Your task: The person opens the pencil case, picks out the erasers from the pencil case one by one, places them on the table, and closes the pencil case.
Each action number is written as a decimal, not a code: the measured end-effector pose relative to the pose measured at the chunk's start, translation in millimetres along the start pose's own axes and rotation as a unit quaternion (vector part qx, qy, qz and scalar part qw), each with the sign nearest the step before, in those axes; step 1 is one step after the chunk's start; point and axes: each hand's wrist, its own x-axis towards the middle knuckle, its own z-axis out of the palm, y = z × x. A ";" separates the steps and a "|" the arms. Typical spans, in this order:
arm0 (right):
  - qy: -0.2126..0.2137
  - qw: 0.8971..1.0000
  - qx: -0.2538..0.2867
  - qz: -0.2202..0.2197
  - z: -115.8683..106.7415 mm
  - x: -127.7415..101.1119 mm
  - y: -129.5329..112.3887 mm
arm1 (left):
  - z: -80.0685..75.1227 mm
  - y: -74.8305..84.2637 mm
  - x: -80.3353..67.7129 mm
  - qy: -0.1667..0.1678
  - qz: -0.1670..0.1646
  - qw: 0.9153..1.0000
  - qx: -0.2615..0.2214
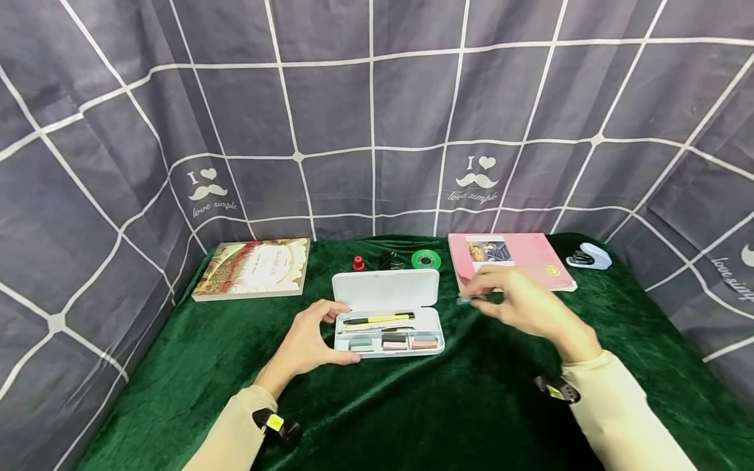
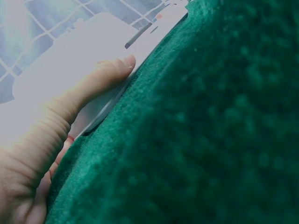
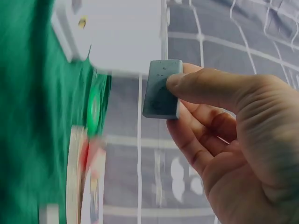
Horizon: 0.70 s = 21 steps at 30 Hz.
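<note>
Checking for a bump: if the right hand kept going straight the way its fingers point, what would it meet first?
Probably the open pencil case; the right hand, pinching a grey eraser, points left toward its lid. Depth is unclear.

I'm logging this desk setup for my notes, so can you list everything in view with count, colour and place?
pencil case: 1, white, open, centre of the cloth
pens: at least 2, yellow and dark, in the case's upper tray
erasers in case: about 3, grey and pinkish, along the front row
eraser: 1, grey-blue, pinched in the right hand
book: 1, cream and red, far left
pink book: 1, far right
tape roll: 1, green, behind the case
red cap: 1, behind the case
binder clips: black, count unclear, beside the tape
stapler: 1, pale, far right
cloth: 1, green, covers the table
curtain: grey, white grid, behind
left hand: holds the case's left end
right hand: raised right of the case
</note>
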 end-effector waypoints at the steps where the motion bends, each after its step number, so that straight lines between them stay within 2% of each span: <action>1: 0.006 1.000 -0.010 -0.001 -6.3 -6.8 3.3 | 0.3 -0.2 0.0 0.001 0.000 1.000 0.000; 6: 0.032 0.996 -0.078 0.020 -29.1 -46.6 21.7 | 1.9 -1.4 0.8 0.003 -0.001 1.000 -0.001; 9: 0.041 0.993 -0.099 0.050 -31.1 -71.4 31.3 | 1.3 -1.6 0.2 0.000 0.001 1.000 0.000; 14: 0.035 0.993 -0.071 0.092 -24.0 -101.9 41.8 | 0.2 -2.3 -0.1 0.000 0.002 1.000 0.002; 21: 0.013 0.992 -0.049 0.115 -13.6 -112.5 49.7 | 1.2 -2.1 0.3 -0.001 0.008 1.000 0.004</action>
